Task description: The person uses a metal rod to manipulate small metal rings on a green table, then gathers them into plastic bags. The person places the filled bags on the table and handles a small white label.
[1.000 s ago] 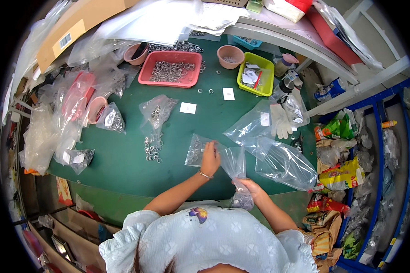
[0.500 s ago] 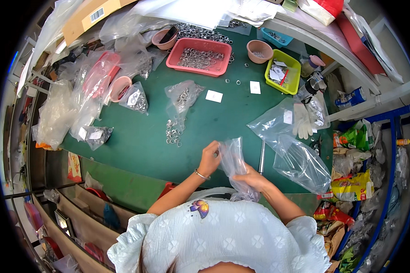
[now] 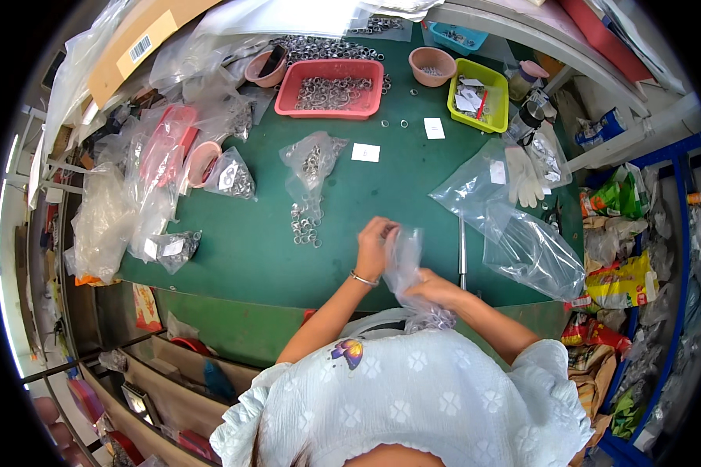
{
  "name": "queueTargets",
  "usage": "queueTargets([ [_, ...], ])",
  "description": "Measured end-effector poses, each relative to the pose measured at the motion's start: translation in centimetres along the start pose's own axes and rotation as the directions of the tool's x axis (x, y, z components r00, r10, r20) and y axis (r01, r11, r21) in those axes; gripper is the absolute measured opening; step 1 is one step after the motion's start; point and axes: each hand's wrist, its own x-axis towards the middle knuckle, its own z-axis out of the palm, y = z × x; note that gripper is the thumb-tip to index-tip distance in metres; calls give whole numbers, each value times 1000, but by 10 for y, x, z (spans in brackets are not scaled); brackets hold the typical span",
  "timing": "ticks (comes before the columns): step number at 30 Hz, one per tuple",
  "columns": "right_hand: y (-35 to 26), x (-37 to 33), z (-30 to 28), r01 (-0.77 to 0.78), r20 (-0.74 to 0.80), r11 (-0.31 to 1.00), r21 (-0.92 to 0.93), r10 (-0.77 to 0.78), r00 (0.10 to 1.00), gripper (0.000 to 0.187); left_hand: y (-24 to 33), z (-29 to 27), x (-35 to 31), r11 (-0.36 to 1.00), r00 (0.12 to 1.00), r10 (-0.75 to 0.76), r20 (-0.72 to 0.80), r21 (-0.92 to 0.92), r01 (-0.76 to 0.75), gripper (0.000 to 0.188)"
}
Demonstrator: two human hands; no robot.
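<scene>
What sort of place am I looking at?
Likely a small-parts packing workshop: a pink tray of metal rings, a clear bag gripped in the right hand, and a green worktable.

Bag between left hand and right hand, rings left, tray beyond, glove and second bag right, apparently overlapping

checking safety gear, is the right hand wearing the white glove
No, the right hand is bare; the white glove lies apart from it.

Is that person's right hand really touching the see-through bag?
Touching. The head view shows the right hand gripping the clear bag, with plastic showing above and below its fingers.
</scene>
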Motion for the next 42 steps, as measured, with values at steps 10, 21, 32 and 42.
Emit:
queueTargets([
  [10, -16, -39, 1, 13, 4, 922, 387, -16, 1000, 55, -12, -5, 14, 996, 997, -75, 14, 50, 74, 10],
  [21, 3, -13, 17, -1, -344, 995, 103, 37, 938, 46, -3, -12, 7, 955, 933, -251, 260, -92, 282, 10],
  [32, 5, 29, 14, -169, -88, 951, -258, 151, 985, 29, 2, 7, -28, 966, 937, -165, 308, -139, 216, 8],
  [42, 27, 14, 3, -45, -486, 994, 104, 90, 869, 33, 4, -4, -25, 930, 923, -269, 274, -175, 323, 8],
])
